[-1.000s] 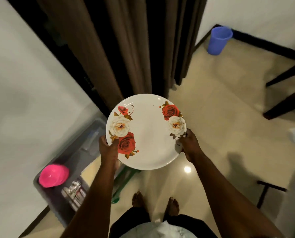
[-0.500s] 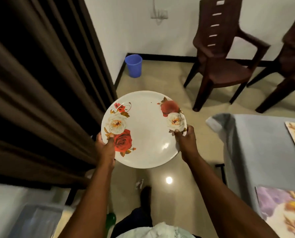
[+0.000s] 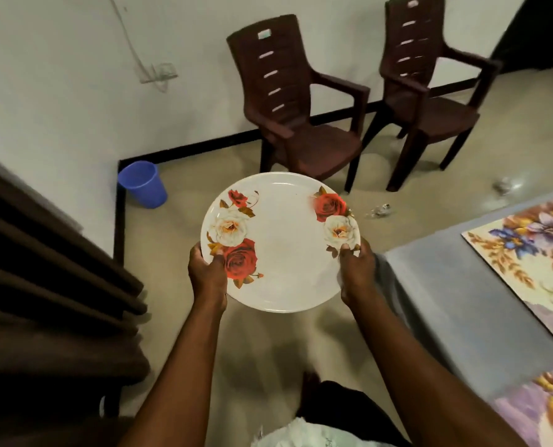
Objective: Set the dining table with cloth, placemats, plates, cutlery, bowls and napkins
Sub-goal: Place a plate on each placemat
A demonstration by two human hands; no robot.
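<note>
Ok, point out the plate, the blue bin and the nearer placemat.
plate [image 3: 284,250]: head view, bare white centre.
blue bin [image 3: 144,185]: head view, outer side wall.
nearer placemat [image 3: 539,414]: head view, purple floral surface.

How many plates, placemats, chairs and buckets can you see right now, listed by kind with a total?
Plates: 1, the rose plate
Placemats: 2, far placemat, near placemat
Chairs: 2, left chair, right chair
Buckets: 1, blue bucket
Total: 6
</note>
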